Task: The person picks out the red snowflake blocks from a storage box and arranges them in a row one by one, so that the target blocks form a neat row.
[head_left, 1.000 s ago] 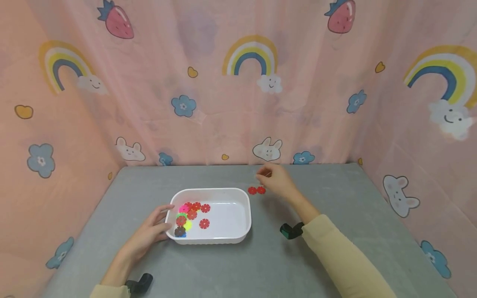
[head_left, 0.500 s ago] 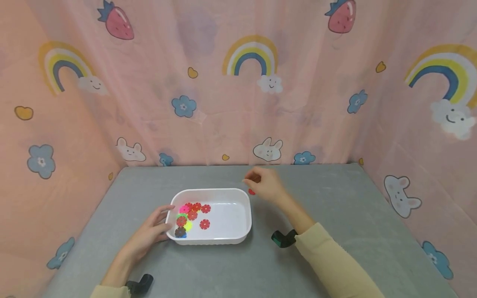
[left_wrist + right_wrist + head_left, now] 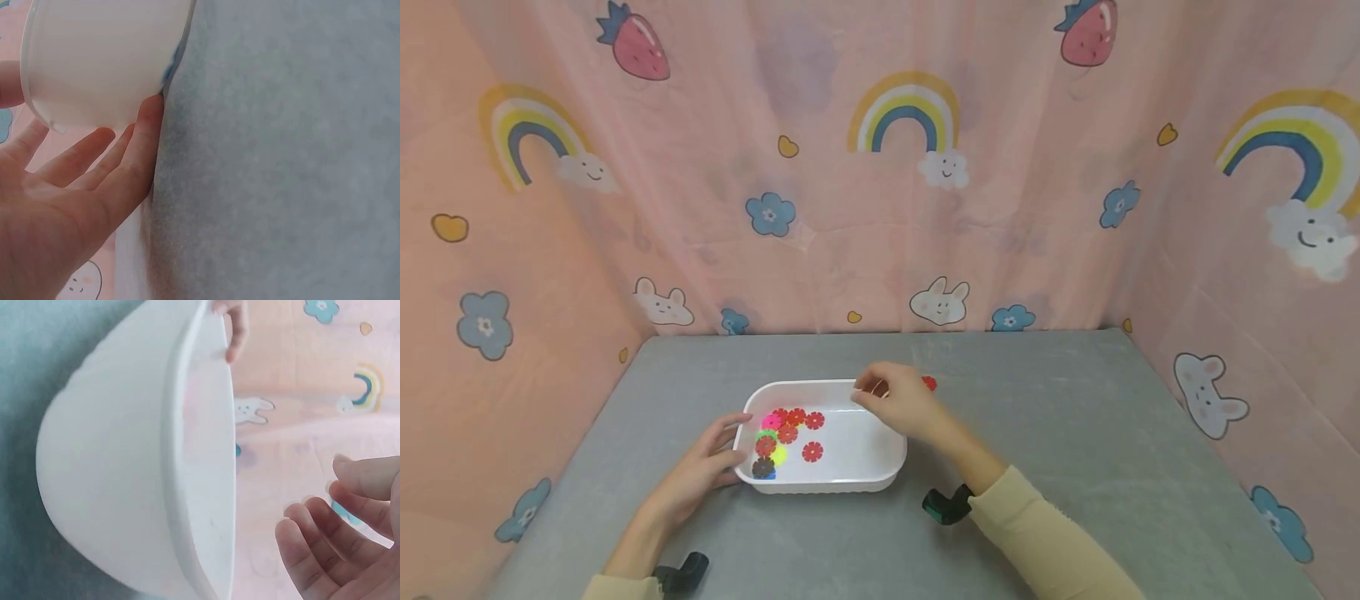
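A white plastic tray (image 3: 857, 486) stands on the table, with several red flower-shaped discs (image 3: 812, 452) and some pink, green, yellow, dark and blue ones toward its left end. My left hand (image 3: 703, 458) holds the tray's left end, fingertips over the rim; in the left wrist view, the fingers (image 3: 147, 122) lie against the outer wall. My right hand (image 3: 898, 404) hovers over the tray's far right corner, fingers loosely bent. Nothing shows between its fingertips in the right wrist view. Beyond it, one red disc (image 3: 929, 382) lies on the table, partly covered by the hand.
The grey table (image 3: 1037, 400) carries the tray and the loose red disc. A pink patterned curtain (image 3: 880, 250) hangs behind and on both sides. Black wrist-worn devices (image 3: 947, 505) sit at both sleeves.
My right hand has moved left and nearer, from above the red discs on the table to over the tray's corner. Two discs showed there earlier; one shows now. The left hand stays put.
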Tool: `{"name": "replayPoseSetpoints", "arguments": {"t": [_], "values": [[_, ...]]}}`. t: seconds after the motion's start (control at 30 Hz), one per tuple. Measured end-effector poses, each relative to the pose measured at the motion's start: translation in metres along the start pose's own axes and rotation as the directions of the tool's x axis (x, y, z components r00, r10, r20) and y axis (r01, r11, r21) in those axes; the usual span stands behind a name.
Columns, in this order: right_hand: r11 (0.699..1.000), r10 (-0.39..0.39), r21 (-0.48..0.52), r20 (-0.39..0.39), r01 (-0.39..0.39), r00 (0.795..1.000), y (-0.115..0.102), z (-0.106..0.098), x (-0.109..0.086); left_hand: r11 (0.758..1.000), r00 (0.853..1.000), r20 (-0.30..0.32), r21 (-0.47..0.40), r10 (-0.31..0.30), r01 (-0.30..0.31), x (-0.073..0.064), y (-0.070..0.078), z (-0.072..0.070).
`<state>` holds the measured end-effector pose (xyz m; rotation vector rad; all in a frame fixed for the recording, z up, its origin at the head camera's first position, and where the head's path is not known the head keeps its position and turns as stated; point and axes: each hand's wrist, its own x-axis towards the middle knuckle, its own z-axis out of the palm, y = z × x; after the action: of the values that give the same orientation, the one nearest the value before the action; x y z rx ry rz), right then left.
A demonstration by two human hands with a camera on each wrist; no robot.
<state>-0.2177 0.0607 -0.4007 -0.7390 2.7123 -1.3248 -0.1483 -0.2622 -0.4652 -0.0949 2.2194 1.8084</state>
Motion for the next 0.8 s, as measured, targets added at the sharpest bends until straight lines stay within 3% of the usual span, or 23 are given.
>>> {"name": "replayPoseSetpoints", "arguments": {"t": [0.5, 0.8], "values": [[0.998, 0.009, -0.067, 0.144, 0.001, 0.99, -0.007, 0.041, 0.005, 1.0, 1.0, 0.0, -0.006, 0.013, -0.013, 0.001, -0.001, 0.0], [0.996, 0.057, -0.082, 0.23, -0.038, 0.972, -0.003, 0.064, 0.014, 1.0, 1.0, 0.004, -0.019, 0.015, -0.015, 0.002, -0.001, 0.0]]}}
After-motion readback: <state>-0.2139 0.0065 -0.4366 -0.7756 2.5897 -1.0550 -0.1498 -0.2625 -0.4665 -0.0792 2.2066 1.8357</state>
